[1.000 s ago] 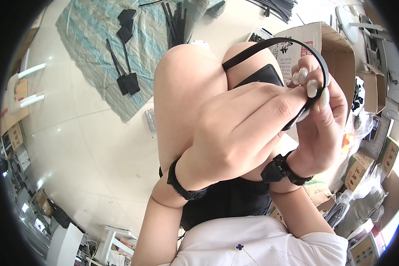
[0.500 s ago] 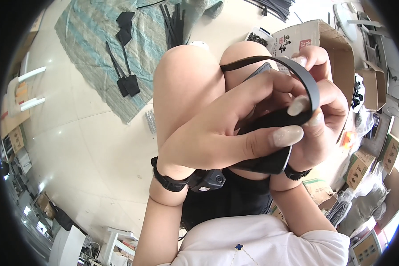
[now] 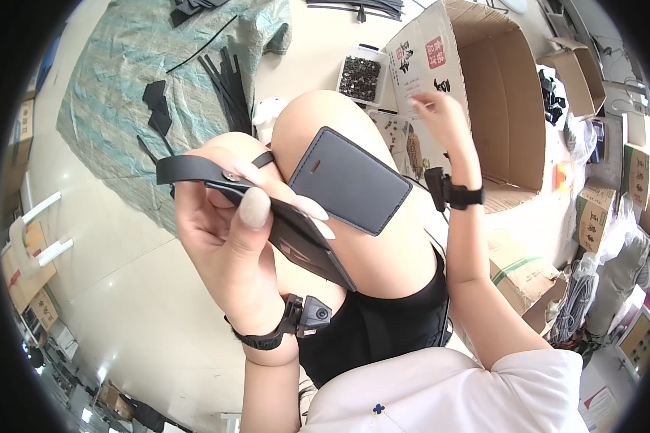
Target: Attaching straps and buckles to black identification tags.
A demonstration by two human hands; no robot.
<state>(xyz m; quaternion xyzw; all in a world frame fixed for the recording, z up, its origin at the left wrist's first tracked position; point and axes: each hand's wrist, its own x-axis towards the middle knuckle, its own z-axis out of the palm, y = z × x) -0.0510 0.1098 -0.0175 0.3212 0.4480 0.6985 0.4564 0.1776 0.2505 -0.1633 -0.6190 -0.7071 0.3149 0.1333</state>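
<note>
My left hand (image 3: 227, 238) is closed around a black leather card holder (image 3: 307, 249), thumb on one side and fingers on the other. A dark strap (image 3: 184, 170) loops from the holder's upper end, with a small round metal fastener (image 3: 231, 175) on it. Another black card holder (image 3: 350, 180), with stitched edges and a small slot, lies flat across my thighs beside that hand. My right hand (image 3: 444, 123) is off to the right, fingers loosely apart and nothing visible in them. It hovers near a clear tray of small parts (image 3: 390, 133) and a cardboard box.
A white tray of small dark metal pieces (image 3: 361, 78) stands beyond my knees. The large open cardboard box (image 3: 495, 108) stands at right. Black strips (image 3: 227, 86) and flat black pieces (image 3: 157, 107) lie on a striped blue-green sheet (image 3: 108, 108) at left.
My hands have separated: the left has moved left with the card holder and its strap, while the right has released it and moved toward the trays. The card holder on my thighs is now uncovered.
</note>
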